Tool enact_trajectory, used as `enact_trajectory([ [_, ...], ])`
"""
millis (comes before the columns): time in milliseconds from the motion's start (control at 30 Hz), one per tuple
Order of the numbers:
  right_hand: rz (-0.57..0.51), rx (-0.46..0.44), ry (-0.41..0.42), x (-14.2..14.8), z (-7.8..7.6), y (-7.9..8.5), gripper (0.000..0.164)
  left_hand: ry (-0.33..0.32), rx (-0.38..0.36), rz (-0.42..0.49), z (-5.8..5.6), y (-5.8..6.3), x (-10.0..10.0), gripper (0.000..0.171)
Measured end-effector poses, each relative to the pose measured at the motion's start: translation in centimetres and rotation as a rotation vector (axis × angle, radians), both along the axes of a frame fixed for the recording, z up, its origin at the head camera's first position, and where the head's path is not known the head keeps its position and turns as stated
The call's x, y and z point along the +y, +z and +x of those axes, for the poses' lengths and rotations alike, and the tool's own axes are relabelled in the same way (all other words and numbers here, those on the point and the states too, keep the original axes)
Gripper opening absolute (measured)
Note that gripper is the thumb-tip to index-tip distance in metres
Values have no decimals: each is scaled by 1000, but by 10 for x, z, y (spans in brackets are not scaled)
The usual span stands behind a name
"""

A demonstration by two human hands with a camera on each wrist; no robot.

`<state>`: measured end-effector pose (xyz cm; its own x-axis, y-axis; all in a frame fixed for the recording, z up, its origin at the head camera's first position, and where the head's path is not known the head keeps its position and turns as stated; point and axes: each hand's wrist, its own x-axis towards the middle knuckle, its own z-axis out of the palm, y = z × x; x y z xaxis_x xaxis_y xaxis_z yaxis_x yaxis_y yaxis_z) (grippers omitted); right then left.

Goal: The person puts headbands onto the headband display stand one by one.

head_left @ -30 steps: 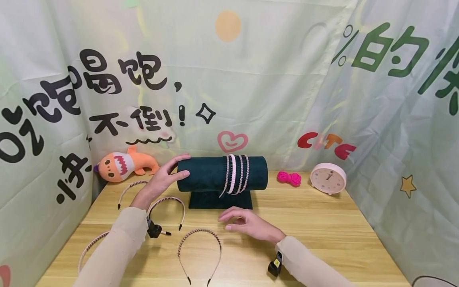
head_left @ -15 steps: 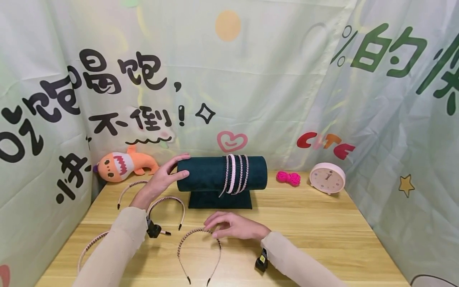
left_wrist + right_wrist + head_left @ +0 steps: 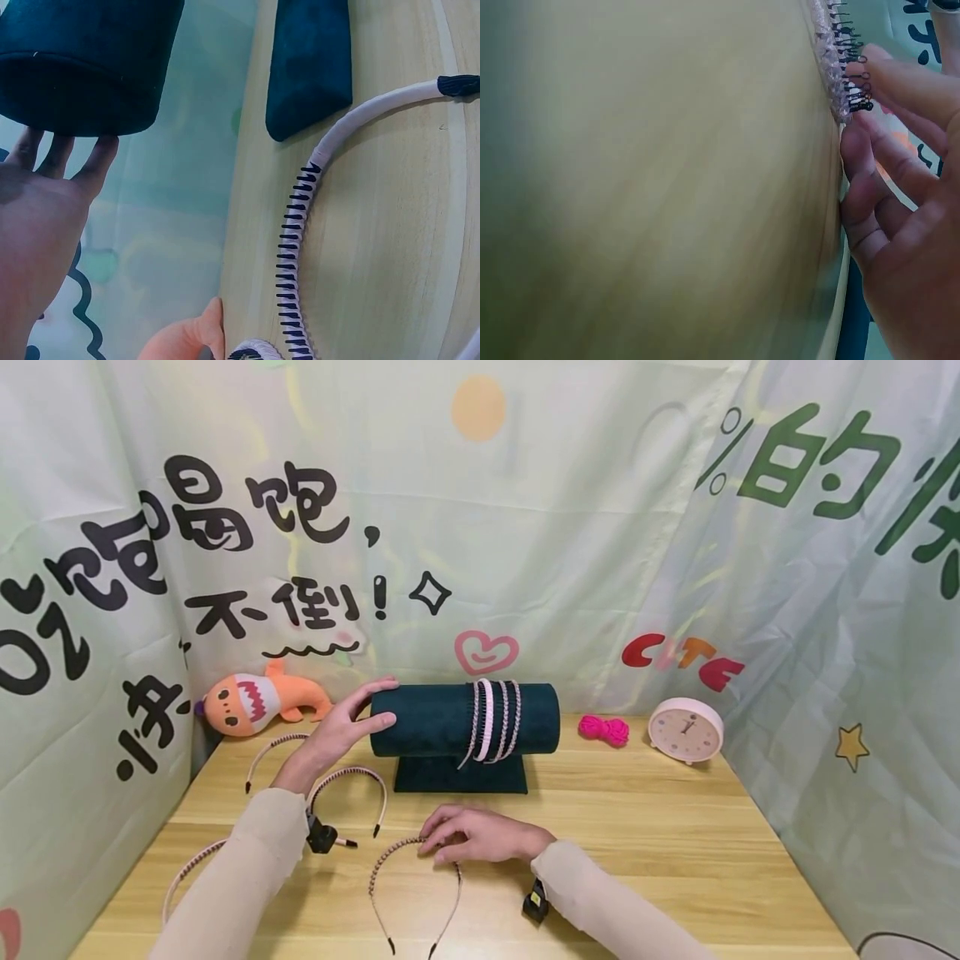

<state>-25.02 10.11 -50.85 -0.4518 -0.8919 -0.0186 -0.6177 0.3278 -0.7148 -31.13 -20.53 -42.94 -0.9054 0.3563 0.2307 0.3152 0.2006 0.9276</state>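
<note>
A dark teal velvet display roll on a stand (image 3: 423,722) stands at the table's back, bearing several headbands (image 3: 487,722) on its right half. My left hand (image 3: 341,727) grips the roll's left end, thumb in front and fingers over the top. In the left wrist view its fingertips meet the roll's end face. My right hand (image 3: 480,833) pinches the top of a beaded headband (image 3: 373,881) lying on the table at front centre. In the right wrist view, thumb and fingers are at the headband's dark comb teeth (image 3: 855,82).
Pink headbands lie left: one below the left hand (image 3: 367,772), one behind it (image 3: 258,760), one at the front-left (image 3: 180,881), partly under the sleeve. An orange plush toy (image 3: 247,703), a magenta bow-shaped bundle (image 3: 603,731) and a white clock (image 3: 686,729) stand along the back.
My right hand has moved left and toward the front onto the beaded headband, which has shifted slightly left. The left hand stays on the roll's end.
</note>
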Motion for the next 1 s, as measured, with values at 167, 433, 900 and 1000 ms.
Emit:
enact_trajectory([
  [167, 14, 29, -14, -3, 0, -1, 30, -2, 5, 2, 0, 1, 1, 57],
  [433, 3, 0, -48, 0, -1, 3, 31, 1, 6, -2, 2, 2, 1, 55],
  [900, -36, 1, -106, 10, 1, 16, 32, -2, 4, 5, 3, 2, 2, 57],
  [1000, -40, -18, -115, 12, 1, 17, 31, -1, 13, 4, 3, 2, 2, 59],
])
